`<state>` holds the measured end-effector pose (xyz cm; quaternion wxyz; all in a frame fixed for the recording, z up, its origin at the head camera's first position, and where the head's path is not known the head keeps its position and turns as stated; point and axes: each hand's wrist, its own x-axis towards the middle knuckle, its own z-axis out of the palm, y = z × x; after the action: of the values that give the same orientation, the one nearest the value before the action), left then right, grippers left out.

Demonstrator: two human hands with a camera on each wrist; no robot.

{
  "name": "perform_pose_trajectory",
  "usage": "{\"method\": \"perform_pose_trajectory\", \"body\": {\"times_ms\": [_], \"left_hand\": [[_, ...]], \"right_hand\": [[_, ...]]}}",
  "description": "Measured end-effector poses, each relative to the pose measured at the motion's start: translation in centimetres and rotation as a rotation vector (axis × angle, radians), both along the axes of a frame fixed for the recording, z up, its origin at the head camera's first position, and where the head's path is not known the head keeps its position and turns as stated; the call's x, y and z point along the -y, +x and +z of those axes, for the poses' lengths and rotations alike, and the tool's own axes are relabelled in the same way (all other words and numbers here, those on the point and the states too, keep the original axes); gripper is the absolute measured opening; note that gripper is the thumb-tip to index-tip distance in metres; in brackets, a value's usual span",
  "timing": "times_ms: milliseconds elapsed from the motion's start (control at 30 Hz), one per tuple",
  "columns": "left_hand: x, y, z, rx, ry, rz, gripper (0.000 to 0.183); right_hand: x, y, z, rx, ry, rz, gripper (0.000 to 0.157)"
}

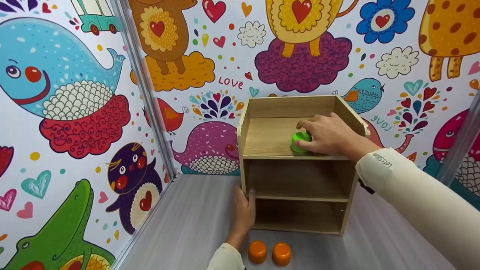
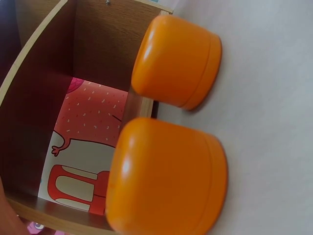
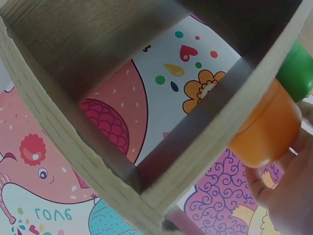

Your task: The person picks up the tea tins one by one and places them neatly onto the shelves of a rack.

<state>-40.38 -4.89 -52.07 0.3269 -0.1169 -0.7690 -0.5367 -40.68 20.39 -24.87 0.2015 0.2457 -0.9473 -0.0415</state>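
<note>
My right hand (image 1: 330, 135) pinches a small green cup (image 1: 299, 141) between thumb and fingers at the front of the top shelf. In the right wrist view, fingers (image 3: 261, 188) also touch an orange cup (image 3: 271, 127) next to the green one; the head view does not show this orange cup. My left hand (image 1: 244, 210) holds the left side panel of the small wooden shelf unit (image 1: 296, 157) with its thumb at the front edge. Two more orange cups (image 1: 257, 251) (image 1: 281, 254), round-topped, stand on the table in front of the unit.
The unit has a top tray with raised sides and two lower compartments, the middle (image 1: 300, 178) and the bottom (image 1: 300, 215). It stands on a grey table (image 1: 187, 217). Walls printed with cartoon animals (image 1: 210, 146) rise behind and at the left, meeting at a metal post (image 1: 144, 82).
</note>
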Motion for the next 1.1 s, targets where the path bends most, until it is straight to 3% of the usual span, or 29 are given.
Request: {"method": "perform_pose_trajectory", "body": {"times_ms": [333,567,833,1100], "left_hand": [[0.0,-0.2,-0.3,0.01,0.018,-0.007,0.035],[0.0,-0.3,-0.2,0.001,0.033,-0.046,0.035],[0.0,-0.4,-0.3,-0.034,0.025,-0.031,0.032],[0.0,-0.1,-0.1,0.012,0.026,-0.021,0.03]], "right_hand": [[-0.5,0.7,1.2,0.061,-0.053,-0.026,0.058],[-0.8,1.3,2.0,0.016,-0.026,0.005,0.054],[-1.1,2.2,2.7,-0.049,-0.006,0.02,0.055],[-1.6,3.7,3.0,-0.08,-0.04,0.034,0.05]]}}
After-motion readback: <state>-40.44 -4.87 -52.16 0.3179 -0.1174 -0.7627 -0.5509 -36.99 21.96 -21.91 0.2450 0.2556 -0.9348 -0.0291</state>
